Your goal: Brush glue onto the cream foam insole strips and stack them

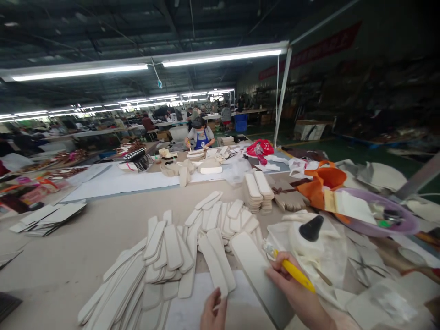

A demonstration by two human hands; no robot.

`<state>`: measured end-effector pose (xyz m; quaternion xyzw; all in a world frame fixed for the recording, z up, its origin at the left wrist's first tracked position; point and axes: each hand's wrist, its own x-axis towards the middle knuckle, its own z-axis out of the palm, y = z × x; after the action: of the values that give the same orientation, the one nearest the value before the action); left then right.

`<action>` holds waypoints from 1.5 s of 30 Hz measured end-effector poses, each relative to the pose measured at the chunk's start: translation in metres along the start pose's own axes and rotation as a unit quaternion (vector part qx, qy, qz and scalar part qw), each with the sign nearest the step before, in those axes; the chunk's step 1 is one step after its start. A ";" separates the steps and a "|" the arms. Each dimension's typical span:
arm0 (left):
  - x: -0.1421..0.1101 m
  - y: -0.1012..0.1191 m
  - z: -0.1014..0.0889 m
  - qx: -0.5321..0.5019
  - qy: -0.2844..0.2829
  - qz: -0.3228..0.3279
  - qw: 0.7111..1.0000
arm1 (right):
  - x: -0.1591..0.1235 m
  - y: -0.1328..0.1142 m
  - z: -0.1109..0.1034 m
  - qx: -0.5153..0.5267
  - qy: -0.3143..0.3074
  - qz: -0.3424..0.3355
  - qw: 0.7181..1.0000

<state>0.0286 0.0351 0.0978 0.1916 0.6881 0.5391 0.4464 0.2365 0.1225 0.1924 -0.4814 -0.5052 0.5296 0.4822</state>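
My left hand has its fingers closed on the near end of an off-white rounded strip; a second strip overlaps beside it. In my right hand is a yellow-handled brush, its whitish tip pointing away from me and to the left. Under that hand lies a longer, wider off-white panel, partly covered by it. Many similar strips are fanned out in a pile to the left and ahead. A white sheet lies beneath the nearest pieces.
A white container with a black cone cap stands in plastic at the right, near scissors. Behind are a purple basin, an orange bag and stacked strips. Across the table, a person in a blue apron works.
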 end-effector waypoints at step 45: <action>0.017 0.167 0.033 -0.377 0.046 0.064 0.923 | -0.021 0.014 0.029 -0.051 -0.014 0.068 0.996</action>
<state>0.0105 0.1246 0.2424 0.0283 0.4400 0.7942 0.4182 0.2083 0.0992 0.1795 -0.5307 -0.5045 0.5415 0.4131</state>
